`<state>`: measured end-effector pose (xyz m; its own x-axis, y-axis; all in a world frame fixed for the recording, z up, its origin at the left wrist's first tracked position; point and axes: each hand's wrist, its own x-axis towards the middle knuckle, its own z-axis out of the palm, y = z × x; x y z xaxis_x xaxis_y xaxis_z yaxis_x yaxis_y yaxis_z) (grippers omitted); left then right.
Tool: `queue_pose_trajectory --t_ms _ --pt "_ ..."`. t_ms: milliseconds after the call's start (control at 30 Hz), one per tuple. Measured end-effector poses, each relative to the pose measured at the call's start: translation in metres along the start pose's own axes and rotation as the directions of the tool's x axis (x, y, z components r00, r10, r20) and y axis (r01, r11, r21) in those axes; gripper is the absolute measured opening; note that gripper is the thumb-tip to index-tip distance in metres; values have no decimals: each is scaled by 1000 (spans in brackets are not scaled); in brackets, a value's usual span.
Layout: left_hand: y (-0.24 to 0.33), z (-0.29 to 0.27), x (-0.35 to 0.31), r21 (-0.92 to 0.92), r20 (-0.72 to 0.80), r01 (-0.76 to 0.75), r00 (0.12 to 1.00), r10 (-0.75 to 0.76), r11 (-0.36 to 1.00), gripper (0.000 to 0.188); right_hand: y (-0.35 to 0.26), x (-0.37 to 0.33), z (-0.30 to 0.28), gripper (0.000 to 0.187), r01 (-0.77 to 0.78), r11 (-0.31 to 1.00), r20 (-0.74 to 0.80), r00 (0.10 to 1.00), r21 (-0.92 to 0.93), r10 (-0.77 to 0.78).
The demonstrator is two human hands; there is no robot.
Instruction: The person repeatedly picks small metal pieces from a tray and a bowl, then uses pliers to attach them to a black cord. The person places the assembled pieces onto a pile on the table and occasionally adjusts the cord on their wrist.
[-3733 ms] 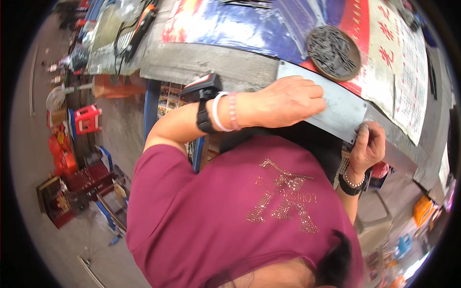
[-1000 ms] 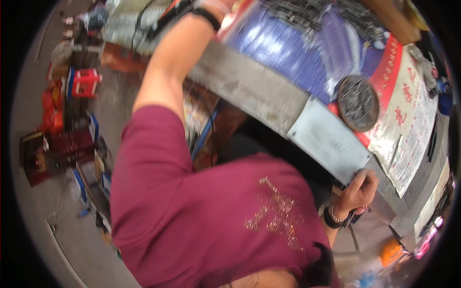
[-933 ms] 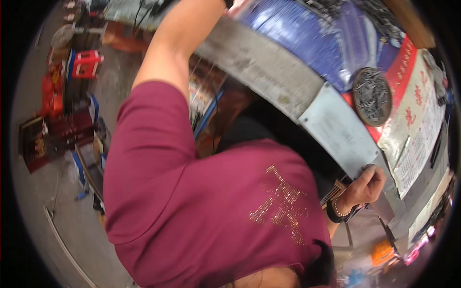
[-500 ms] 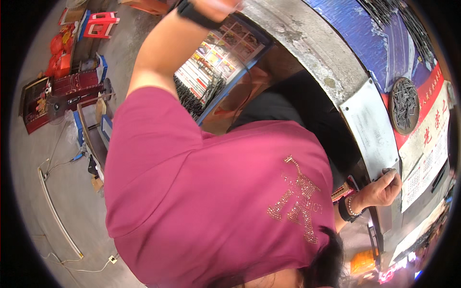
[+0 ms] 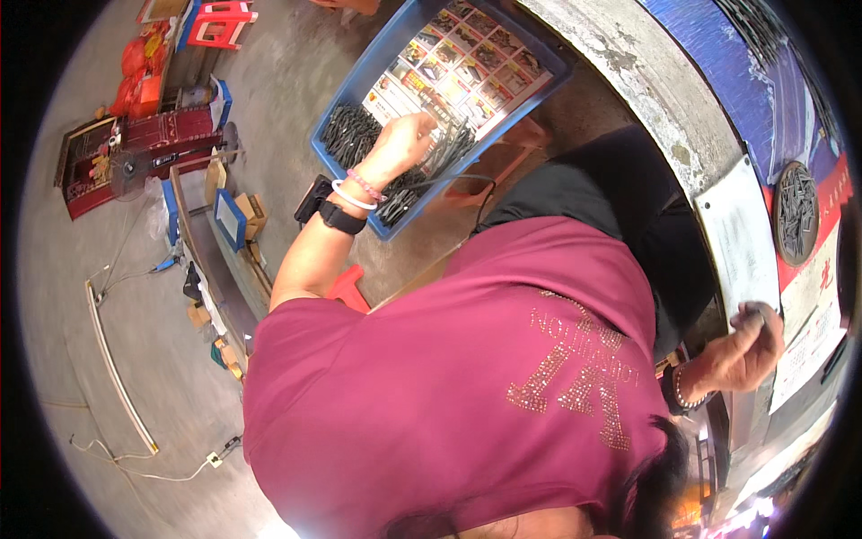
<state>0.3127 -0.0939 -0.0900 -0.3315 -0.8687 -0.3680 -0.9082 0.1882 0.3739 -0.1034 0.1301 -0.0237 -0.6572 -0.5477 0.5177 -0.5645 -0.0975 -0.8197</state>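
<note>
From the head view, the left hand (image 5: 406,139) reaches down into a blue crate (image 5: 359,103) on the floor, fingers curled together among a heap of dark metal pieces (image 5: 355,133) lying at the crate's near end; whether the grip has closed on any I cannot tell. Printed cards (image 5: 462,63) fill the crate's far end. The right hand (image 5: 743,346) rests at the edge of the desk (image 5: 646,85), its grip clamped on a small dark object (image 5: 752,314). A round dish of dark parts (image 5: 796,211) sits further along the desk.
</note>
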Motion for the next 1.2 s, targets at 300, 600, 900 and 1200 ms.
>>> queue_pose_trajectory --t_ms 300,600,900,1200 --pt "-24 47 7 298 74 50 994 -75 953 39 -15 -15 12 13 -79 996 273 960 35 67" --pt "66 -17 -18 -361 -399 -275 909 118 891 24 -14 18 -8 15 -189 951 88 973 -244 215" --pt "232 12 -16 -831 -101 -415 768 633 371 21 28 93 -10 27 36 827 288 945 -561 155" --pt "271 25 0 -871 -85 -421 636 767 252 31 51 122 8 12 252 543 413 889 -801 198"
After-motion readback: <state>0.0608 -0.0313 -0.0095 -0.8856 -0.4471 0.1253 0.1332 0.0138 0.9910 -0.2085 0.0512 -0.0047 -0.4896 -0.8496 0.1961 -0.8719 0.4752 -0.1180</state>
